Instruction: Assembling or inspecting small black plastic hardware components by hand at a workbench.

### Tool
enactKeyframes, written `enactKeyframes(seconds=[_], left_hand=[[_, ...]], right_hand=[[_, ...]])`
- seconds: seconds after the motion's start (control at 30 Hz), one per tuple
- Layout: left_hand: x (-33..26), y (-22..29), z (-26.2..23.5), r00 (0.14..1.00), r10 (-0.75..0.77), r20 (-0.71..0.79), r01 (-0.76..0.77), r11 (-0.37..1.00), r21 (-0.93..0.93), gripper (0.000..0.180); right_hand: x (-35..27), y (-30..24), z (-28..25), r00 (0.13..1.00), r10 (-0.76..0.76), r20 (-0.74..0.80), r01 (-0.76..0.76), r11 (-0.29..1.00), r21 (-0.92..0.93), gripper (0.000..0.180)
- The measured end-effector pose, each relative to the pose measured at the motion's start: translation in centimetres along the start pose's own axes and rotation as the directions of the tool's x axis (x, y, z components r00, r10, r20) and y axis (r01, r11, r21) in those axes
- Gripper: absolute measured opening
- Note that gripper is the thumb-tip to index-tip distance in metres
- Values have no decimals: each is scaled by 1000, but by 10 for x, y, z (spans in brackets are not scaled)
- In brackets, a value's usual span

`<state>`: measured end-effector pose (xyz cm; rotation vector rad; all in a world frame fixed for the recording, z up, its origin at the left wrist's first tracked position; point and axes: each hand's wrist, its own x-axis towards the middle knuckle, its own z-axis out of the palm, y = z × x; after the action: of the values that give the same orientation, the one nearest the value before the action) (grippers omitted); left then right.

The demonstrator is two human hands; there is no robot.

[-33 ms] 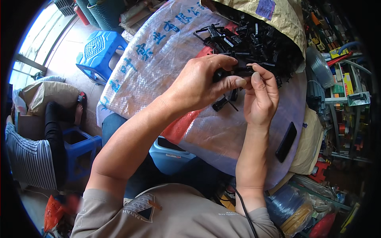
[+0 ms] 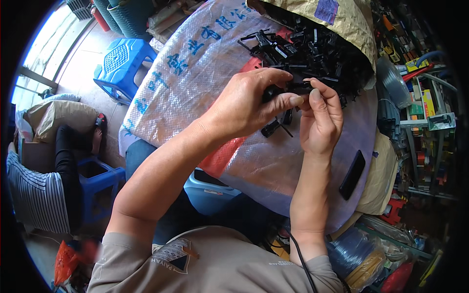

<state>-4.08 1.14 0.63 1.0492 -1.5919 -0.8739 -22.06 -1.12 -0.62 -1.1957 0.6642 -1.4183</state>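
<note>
Between my two hands is a small black part (image 2: 299,90), mostly covered by the fingers, so its exact kind does not show. My left hand (image 2: 254,97) curls its thumb and fingers around one end of it. At the other end, my right hand (image 2: 320,110) pinches with thumb and fingertips. Just beyond lies a heap of black parts (image 2: 317,49) with thin rods or bars, spilling from the mouth of a yellowish woven sack (image 2: 354,19). A few similar black pieces (image 2: 273,127) lie on the sheet below my hands.
A white woven sheet (image 2: 171,93) with a red stripe covers the work surface; a dark phone (image 2: 352,175) rests at its right. Blue stools (image 2: 119,63) stand left, near a seated person in a striped top (image 2: 39,195). Crowded shelves (image 2: 415,122) line the right side.
</note>
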Motion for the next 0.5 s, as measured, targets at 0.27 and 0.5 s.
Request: enactKeyframes(seconds=[0.27, 0.5], left_hand=[[1, -6, 17, 965, 141, -221, -144, 990, -1, 15], [-1, -3, 16, 987, 105, -119, -119, 986, -116, 9]], right_hand=[[-5, -3, 13, 996, 18, 83, -15, 999, -32, 22], [-3, 3, 3, 995, -1, 97, 28, 958, -284, 15]])
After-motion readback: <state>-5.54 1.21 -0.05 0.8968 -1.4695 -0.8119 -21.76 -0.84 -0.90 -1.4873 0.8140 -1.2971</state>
